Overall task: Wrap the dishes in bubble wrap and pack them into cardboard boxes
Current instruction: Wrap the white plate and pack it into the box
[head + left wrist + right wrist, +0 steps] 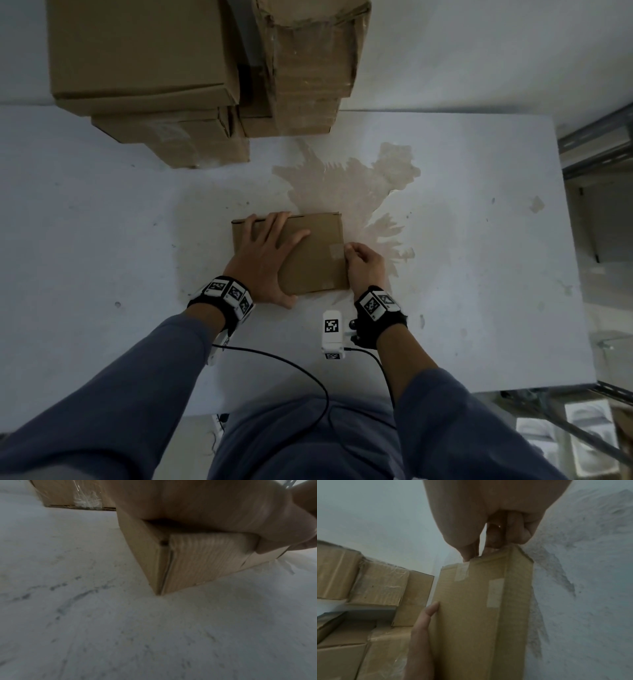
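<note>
While the small cardboard box (313,255) lies closed on the white table (102,212) | left hand (265,255) flat on lid, fingers spread | right hand (364,263) fingers curled, pinching box's right edge by tape patch (337,251) | no legible writing | stacked cartons (144,75) behind, contents hidden

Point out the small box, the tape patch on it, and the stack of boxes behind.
small box (318,270), head view, bare top face.
tape patch (336,251), head view, patch middle.
stack of boxes (137,51), head view, top box's lid.
</note>
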Demonstrator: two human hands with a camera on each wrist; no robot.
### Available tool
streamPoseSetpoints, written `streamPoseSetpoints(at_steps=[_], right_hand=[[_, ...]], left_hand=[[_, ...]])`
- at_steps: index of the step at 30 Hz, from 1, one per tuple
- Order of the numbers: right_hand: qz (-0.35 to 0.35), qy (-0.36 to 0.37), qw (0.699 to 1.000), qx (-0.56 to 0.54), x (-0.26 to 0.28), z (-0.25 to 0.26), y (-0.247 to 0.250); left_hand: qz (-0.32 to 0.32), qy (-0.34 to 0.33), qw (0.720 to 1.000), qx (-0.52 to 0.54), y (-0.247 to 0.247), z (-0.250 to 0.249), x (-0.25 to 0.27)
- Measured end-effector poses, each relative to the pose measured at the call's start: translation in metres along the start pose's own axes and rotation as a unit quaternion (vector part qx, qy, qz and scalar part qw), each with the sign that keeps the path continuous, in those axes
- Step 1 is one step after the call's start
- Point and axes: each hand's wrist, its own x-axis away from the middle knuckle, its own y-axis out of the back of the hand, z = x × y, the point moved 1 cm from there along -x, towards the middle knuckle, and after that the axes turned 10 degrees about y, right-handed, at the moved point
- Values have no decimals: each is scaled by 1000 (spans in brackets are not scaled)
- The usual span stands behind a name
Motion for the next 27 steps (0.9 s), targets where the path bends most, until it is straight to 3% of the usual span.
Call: streamPoseSetpoints(at_steps=[7,15,22,24,27], right_hand=[[-59,6,998,-14,2,-2,-3],[-81,33,989,122,5,-3,1],[-31,50,981,184,1,-5,7],[-17,53,983,177,1,-5,10],[-77,105,984,120,10,-4,10]], left_hand=[[2,2,1000,-2,-2,2,-2],[-1,0,1000,-13,-1,1,-2],[11,9,1000,-20,1,-2,-2],[12,7,1000,-20,1,-2,-2],[11,2,1000,-17,0,-1,-3]])
